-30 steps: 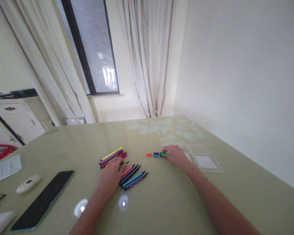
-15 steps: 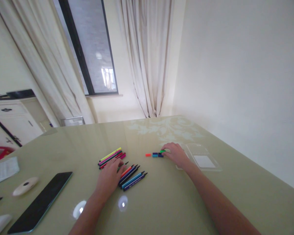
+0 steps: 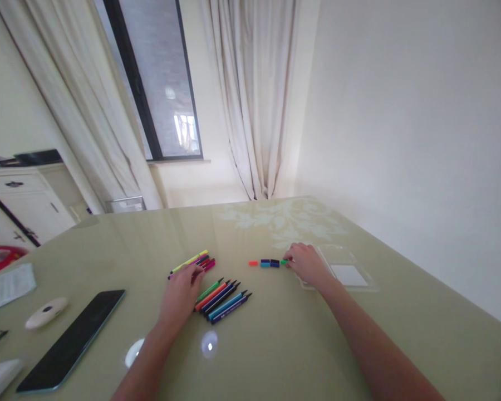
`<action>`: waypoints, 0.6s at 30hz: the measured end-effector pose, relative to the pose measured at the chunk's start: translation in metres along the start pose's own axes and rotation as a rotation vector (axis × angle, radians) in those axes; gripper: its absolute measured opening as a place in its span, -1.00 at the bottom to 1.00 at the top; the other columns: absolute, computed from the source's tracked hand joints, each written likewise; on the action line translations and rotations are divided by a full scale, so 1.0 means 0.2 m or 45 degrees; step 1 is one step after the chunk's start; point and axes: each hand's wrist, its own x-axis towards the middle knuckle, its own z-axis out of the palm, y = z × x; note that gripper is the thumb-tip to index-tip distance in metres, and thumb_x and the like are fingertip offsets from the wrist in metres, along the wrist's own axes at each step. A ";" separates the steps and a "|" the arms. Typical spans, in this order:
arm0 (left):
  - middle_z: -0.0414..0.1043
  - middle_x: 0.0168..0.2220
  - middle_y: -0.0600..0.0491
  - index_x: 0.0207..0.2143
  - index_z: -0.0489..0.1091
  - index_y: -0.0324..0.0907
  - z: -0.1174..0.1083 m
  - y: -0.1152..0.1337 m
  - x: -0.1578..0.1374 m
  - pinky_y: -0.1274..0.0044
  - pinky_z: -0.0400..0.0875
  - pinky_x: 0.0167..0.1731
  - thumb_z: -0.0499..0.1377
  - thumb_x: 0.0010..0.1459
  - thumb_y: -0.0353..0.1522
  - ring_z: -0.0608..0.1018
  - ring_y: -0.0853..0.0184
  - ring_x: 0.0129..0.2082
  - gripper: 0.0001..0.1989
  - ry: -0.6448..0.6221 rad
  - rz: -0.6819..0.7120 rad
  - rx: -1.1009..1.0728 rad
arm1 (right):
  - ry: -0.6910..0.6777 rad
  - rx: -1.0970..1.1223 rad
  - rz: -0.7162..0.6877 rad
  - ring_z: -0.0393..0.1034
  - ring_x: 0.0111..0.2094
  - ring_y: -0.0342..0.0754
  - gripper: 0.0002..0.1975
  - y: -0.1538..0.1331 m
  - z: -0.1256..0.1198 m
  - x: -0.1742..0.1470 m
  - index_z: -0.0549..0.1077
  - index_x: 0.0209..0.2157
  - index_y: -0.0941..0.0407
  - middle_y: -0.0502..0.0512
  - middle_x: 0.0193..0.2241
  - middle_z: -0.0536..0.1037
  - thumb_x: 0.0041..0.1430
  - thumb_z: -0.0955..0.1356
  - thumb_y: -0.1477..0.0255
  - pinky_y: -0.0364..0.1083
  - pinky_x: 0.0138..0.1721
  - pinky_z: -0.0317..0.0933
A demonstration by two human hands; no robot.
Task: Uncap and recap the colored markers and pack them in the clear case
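My right hand (image 3: 308, 264) pinches a green marker cap (image 3: 283, 262) on the table, at the right end of a group of loose caps: an orange cap (image 3: 253, 263), a light blue cap (image 3: 265, 265) and several dark blue or black ones. My left hand (image 3: 179, 292) has curled fingers at the lower ends of the capped markers (image 3: 199, 258), in yellow, pink, dark green and red; what they grip is hidden. Beside it, several uncapped markers lie slanted in a row, among them a green marker (image 3: 211, 291) and a light blue marker (image 3: 227, 306).
A clear plastic case (image 3: 365, 284) with a white insert lies partly behind my right hand. On the left are a black tablet (image 3: 73, 340), a cream oval object (image 3: 47, 313), a pale folded cloth (image 3: 10, 288) and a red round item (image 3: 2, 259). Curtains and a wall stand beyond the table.
My left hand has drawn back from the green marker, which now lies in the uncapped row, to the capped markers. My right hand has moved slightly right, bringing the green cap down beside the other caps.
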 end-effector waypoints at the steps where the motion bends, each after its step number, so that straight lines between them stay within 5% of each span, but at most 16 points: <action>1: 0.55 -0.15 -0.09 -0.17 0.52 -0.17 -0.01 -0.02 0.00 0.32 0.38 -0.05 0.02 0.31 -0.26 0.54 0.11 -0.13 -0.70 0.052 -0.035 0.084 | 0.000 -0.002 0.002 0.47 -0.06 0.06 -0.86 0.00 0.00 0.00 0.68 -0.22 0.04 0.15 -0.17 0.63 0.27 0.42 0.43 -0.06 -0.09 0.18; 6: 0.52 -0.17 -0.08 -0.15 0.51 -0.14 -0.04 -0.06 0.00 0.31 0.36 0.00 0.03 0.32 -0.23 0.51 0.07 -0.09 -0.71 0.045 -0.128 0.333 | -0.011 0.016 -0.004 0.48 -0.06 0.07 -0.86 0.00 0.00 0.00 0.68 -0.22 0.04 0.15 -0.16 0.64 0.25 0.42 0.44 -0.06 -0.11 0.20; 18: 0.47 -0.13 -0.09 -0.22 0.54 -0.12 -0.02 -0.06 -0.01 0.27 0.38 -0.03 0.12 0.29 -0.24 0.48 0.06 -0.09 -0.77 0.042 0.003 0.286 | -0.024 0.149 -0.002 0.52 -0.10 0.06 -0.85 0.03 -0.01 0.00 0.69 -0.22 0.03 0.13 -0.18 0.66 0.20 0.45 0.47 -0.06 -0.11 0.23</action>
